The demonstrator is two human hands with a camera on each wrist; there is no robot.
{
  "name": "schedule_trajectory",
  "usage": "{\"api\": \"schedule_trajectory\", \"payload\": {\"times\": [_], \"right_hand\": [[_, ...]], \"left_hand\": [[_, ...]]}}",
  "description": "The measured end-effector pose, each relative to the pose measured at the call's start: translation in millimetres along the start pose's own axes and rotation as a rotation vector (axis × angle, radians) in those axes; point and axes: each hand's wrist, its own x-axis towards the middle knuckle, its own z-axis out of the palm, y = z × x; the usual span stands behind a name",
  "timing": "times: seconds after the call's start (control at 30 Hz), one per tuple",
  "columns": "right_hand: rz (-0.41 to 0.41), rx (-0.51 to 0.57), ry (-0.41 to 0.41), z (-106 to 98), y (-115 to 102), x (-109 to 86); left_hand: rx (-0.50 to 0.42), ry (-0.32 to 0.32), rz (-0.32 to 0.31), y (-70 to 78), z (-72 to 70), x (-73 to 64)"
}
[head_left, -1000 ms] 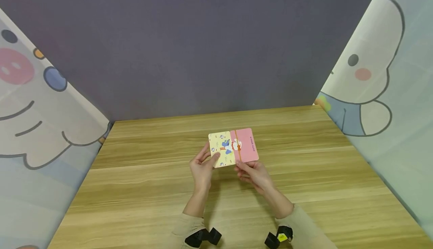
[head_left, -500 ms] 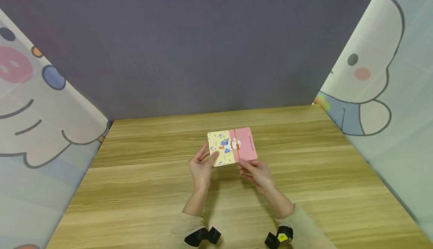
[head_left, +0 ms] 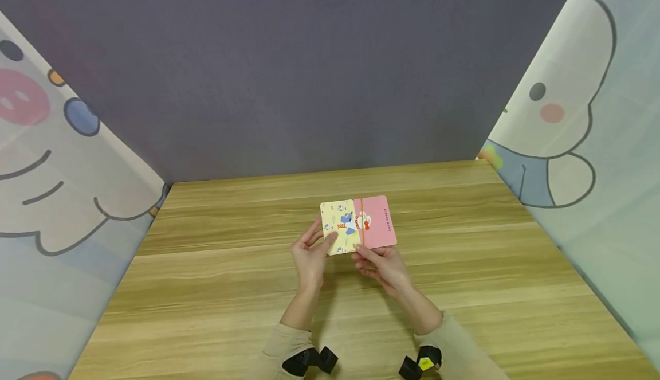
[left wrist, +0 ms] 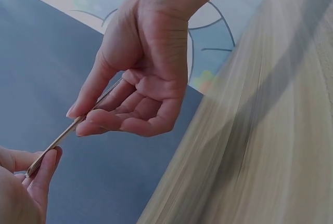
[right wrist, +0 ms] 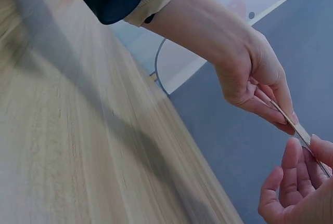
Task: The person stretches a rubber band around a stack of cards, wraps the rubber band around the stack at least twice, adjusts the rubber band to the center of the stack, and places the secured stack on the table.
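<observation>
A small thin notebook (head_left: 378, 228), yellow on its left part and pink on its right, is held flat above the table in the head view. It bears cartoon animals, and an orange elastic band (head_left: 362, 208) crosses it near the middle. My left hand (head_left: 309, 257) pinches its left end, thumb on top and fingers beneath. With the thumb beside the band, my right hand (head_left: 387, 268) pinches the near edge. Both wrist views show the notebook (left wrist: 62, 135) edge-on between the two hands. Its underside is hidden in the head view.
The wood-grain table (head_left: 216, 288) spreads beneath both hands. A dark grey panel (head_left: 319, 70) stands behind it, and cartoon-printed sheets (head_left: 562, 110) hang at either side. Black cameras (head_left: 309, 361) sit on the wrists.
My right thumb has slid left along the near edge, from right of the band to left of it. The notebook and left hand have shifted slightly right.
</observation>
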Motion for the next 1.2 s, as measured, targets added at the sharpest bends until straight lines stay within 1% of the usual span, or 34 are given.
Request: {"api": "schedule_trajectory", "payload": {"times": [0.1, 0.2, 0.23, 0.33, 0.43, 0.47, 0.6, 0.7, 0.77, 0.87, 0.93, 1.03, 1.13, 1.2], "right_hand": [[-0.020, -0.053, -0.033, -1, 1, -1.9], [-0.050, -0.106, -0.082, -3, 0, -6.3], [-0.061, -0.117, -0.099, -5, 0, -8.2], [-0.099, -0.165, -0.147, -11, -4, -13.9], [-0.142, -0.249, -0.177, -17, -11, -19.4], [-0.164, -0.286, -0.183, -19, -14, -20.9], [-0.264, -0.402, -0.199, -27, -30, -25.1], [-0.360, -0.476, -0.205, -31, -42, -24.2], [-0.414, -0.519, -0.194, -31, -49, -21.4], [-0.491, -0.552, -0.158, -32, -59, -14.3], [-0.524, -0.587, -0.125, -27, -68, -13.3], [-0.569, -0.638, -0.095, -27, -75, -2.2], [-0.613, -0.689, -0.087, -28, -78, 12.3], [-0.657, -0.732, -0.082, -29, -78, 22.4]], "left_hand": [[-0.013, 0.002, 0.014, 0.0, -1.3, 1.1], [-0.030, 0.008, 0.047, -1.0, -3.0, 2.3], [-0.060, -0.008, 0.078, -12.1, -6.1, 7.8], [-0.061, -0.007, 0.095, -12.7, -8.2, 8.6], [-0.048, -0.012, 0.067, -11.5, -10.3, 9.1], [-0.021, 0.003, 0.030, -0.1, -8.2, 3.9], [-0.022, 0.005, -0.029, 2.0, -9.4, 3.9], [-0.031, 0.003, -0.041, 2.1, -9.9, 3.5], [-0.034, 0.002, -0.043, 2.3, -10.4, 3.0], [-0.034, -0.002, -0.044, 2.7, -10.5, 1.6], [-0.039, -0.005, -0.047, 2.5, -10.3, 0.7], [-0.044, -0.008, -0.051, 3.0, -10.1, -0.4], [-0.035, -0.010, -0.051, 3.2, -10.1, -1.0], [-0.025, -0.010, -0.048, 3.1, -10.2, -1.4]]}}
